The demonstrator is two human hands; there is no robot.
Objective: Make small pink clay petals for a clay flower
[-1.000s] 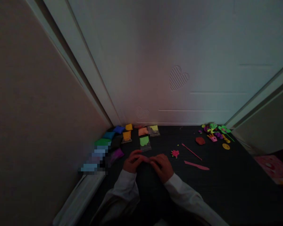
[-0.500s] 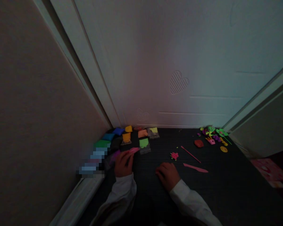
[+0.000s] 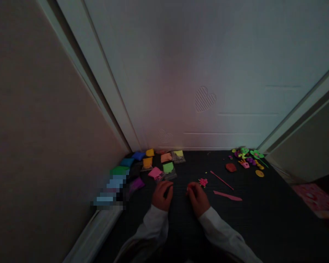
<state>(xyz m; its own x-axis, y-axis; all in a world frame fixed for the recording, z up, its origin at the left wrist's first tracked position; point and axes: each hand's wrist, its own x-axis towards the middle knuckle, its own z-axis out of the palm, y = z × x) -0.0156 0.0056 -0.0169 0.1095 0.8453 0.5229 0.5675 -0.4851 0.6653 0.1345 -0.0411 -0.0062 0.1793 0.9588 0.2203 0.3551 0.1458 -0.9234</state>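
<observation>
Clay-shaping step, I judge. My left hand (image 3: 161, 197), right hand (image 3: 199, 199) curled, apart at desk (image 3: 265, 219); can't tell whether either grip holds anything. Pink clay packet (image 3: 155, 172) beyond left, pink clay cluster (image 3: 203, 182) beside right. Next calls for light pinch.

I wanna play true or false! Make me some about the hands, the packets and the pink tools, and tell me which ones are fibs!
1. The left hand and right hand are apart. True.
2. The thin pink stick and pink knife-shaped tool lie right of the right hand. True.
3. The right hand holds the pink knife-shaped tool. False: it lies on the dark table.
4. The pink packet is beside the light green packet. True.
5. The light green packet is right of the right hand. False: it's to the left.
</observation>
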